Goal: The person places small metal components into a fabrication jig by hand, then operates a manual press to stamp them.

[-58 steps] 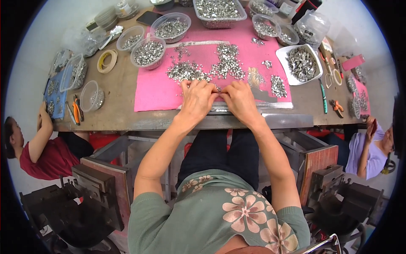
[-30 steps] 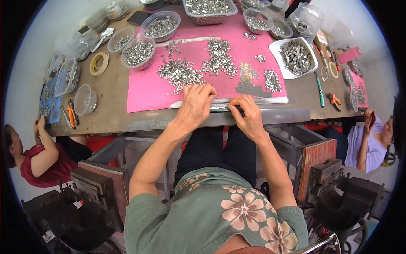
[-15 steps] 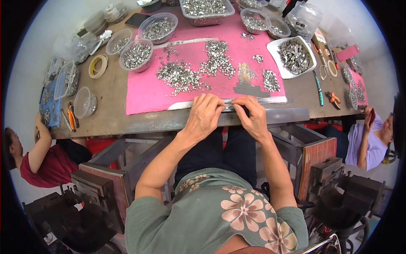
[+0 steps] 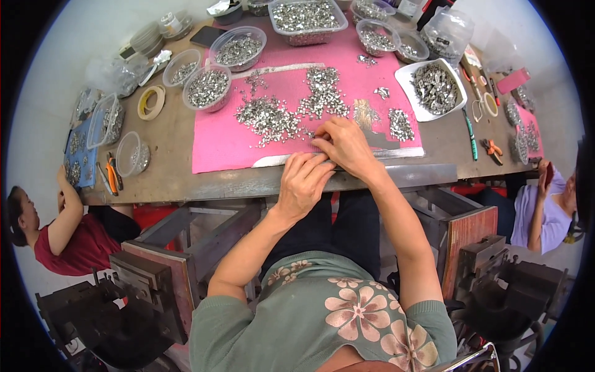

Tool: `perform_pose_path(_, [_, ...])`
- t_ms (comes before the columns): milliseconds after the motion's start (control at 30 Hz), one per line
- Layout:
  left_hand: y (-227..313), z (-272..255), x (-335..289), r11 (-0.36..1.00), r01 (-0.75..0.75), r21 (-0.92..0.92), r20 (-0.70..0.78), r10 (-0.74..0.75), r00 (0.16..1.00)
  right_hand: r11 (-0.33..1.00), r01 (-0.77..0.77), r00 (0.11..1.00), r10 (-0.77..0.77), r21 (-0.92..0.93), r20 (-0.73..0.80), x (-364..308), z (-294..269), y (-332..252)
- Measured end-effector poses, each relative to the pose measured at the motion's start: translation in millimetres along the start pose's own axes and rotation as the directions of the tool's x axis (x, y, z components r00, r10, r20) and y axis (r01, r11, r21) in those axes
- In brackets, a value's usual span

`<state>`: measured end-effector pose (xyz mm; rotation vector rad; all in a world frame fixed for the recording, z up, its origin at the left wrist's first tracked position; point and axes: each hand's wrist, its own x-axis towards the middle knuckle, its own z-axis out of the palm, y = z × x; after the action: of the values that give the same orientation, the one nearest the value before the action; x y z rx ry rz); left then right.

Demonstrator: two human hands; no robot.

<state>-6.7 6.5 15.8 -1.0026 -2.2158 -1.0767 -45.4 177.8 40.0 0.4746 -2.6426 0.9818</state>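
Note:
My left hand rests at the front edge of the pink mat, its fingers bent and pressed together; what they hold is hidden beneath them. My right hand reaches a little farther onto the mat, thumb and fingertips pinched down beside a few small silvery metal pieces. Whatever lies in that pinch is too small to name. Beyond my hands spread a loose heap of shiny metal pieces and another heap. To the right are a patch of tiny gold-toned parts and a small silvery pile.
Clear tubs of metal bits line the back, and a white dish stands right. A tape roll and orange-handled pliers lie left; more pliers lie right. Co-workers sit at the left and right.
My right hand has moved from the mat's front edge forward and left, to the small pieces near the heap. My left hand stays at the edge. The whole view has shifted slightly.

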Motion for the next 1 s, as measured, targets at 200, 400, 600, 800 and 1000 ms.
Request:
perform_pose_path(200, [-5.8, 4.2, -7.3, 0.995, 0.044, -0.086, -0.037, -0.047, 0.998, 0.994, 0.046, 0.998, -0.05, -0.104, -0.038, 2.0, 1.3, 5.2])
perform_pose_path(400, [-6.4, 4.0, -8.1, 0.993, 0.064, -0.094, -0.038, -0.068, 0.997, 0.973, 0.067, 0.998, -0.069, -0.22, -0.002, -15.0, -11.9, 5.7])
perform_pose_path(600, [-6.4, 3.9, -7.2, 0.996, 0.053, -0.068, -0.037, -0.056, 0.998, 0.985, 0.108, 0.993, -0.1, -0.136, 0.064, -14.0, -15.8, 11.9])
perform_pose_path(800, [-6.8, 5.3, -7.7, 0.997, 0.043, -0.063, -0.025, -0.044, 0.999, 0.985, 0.073, 0.997, -0.073, -0.154, 0.009, -23.4, -21.3, 12.1])
perform_pose_path(1000, [-6.4, 2.8, -12.2, 0.996, 0.053, -0.077, -0.022, -0.055, 0.998, 0.945, -0.228, 0.973, 0.226, 0.235, 0.039, -53.9, -42.2, -15.2])
